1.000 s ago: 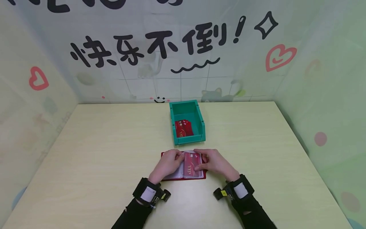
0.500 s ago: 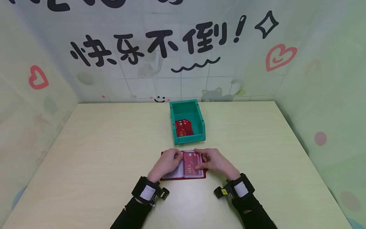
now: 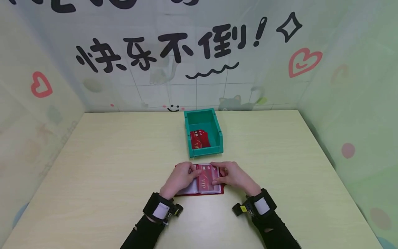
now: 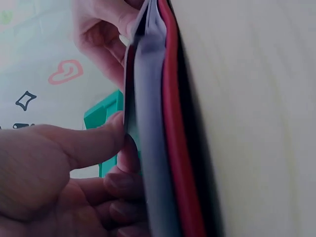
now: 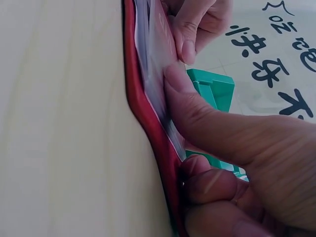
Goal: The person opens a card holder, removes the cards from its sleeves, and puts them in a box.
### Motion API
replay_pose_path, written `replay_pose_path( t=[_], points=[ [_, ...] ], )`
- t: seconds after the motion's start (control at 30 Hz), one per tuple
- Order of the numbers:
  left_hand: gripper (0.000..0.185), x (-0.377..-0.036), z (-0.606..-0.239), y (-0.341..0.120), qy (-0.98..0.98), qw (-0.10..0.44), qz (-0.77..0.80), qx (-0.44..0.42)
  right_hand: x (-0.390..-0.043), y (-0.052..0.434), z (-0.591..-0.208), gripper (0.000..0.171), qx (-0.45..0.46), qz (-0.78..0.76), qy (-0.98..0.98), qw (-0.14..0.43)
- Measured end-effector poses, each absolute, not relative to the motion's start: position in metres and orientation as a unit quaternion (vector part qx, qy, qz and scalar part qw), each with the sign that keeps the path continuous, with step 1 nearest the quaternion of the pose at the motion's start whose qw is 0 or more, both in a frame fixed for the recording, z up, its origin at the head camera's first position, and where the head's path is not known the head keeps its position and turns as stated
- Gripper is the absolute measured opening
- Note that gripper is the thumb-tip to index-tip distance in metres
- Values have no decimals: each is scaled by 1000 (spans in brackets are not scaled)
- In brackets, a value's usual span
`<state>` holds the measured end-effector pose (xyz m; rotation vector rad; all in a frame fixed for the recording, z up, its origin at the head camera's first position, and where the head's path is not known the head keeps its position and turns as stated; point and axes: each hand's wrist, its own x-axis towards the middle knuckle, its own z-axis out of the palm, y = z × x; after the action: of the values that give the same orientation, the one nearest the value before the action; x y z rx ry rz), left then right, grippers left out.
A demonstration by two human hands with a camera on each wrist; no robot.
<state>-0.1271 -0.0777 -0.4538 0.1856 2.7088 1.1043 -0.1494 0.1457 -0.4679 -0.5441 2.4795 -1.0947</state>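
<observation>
A red card holder (image 3: 186,195) lies open on the table, clear plastic sleeves inside. A red VIP card (image 3: 205,182) sits partly in the right-hand sleeve, its left part sticking out toward the holder's middle. My left hand (image 3: 181,176) pinches the card's left edge between thumb and fingers; the left wrist view shows this grip (image 4: 89,163) from the side. At the holder's right edge, my right hand (image 3: 234,175) pinches the sleeve page, thumb on top; in the right wrist view the thumb (image 5: 197,111) presses on the plastic and the fingers curl underneath.
Beyond the holder stands a teal open-topped bin (image 3: 219,147) with several red cards (image 3: 200,139) at its near left. The pale wooden table (image 3: 109,173) spreads out on both sides, with printed fabric walls (image 3: 351,103) at the back and sides.
The VIP card has slid slightly left, partly out of its sleeve. My left thumb has come over onto the card's edge. The right hand has stayed put.
</observation>
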Motion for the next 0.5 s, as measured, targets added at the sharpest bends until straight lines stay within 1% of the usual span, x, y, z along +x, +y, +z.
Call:
replay_pose_path(
  t=[0.2,0.33,0.4,0.5],
  points=[
    [22,-128,-450,-88,917,129,375,27,-148,142,-467,68,-203,-390,878,190],
    [21,-129,-444,-90,913,130,386,13,-148,143,-467,68,-207,-383,880,188],
    [27,-129,-442,-88,908,125,399,12,-149,144,-467,68,-206,-381,882,188],
    [43,-129,-442,-86,900,124,417,7,-149,145,-467,67,-205,-382,881,189]
  ],
)
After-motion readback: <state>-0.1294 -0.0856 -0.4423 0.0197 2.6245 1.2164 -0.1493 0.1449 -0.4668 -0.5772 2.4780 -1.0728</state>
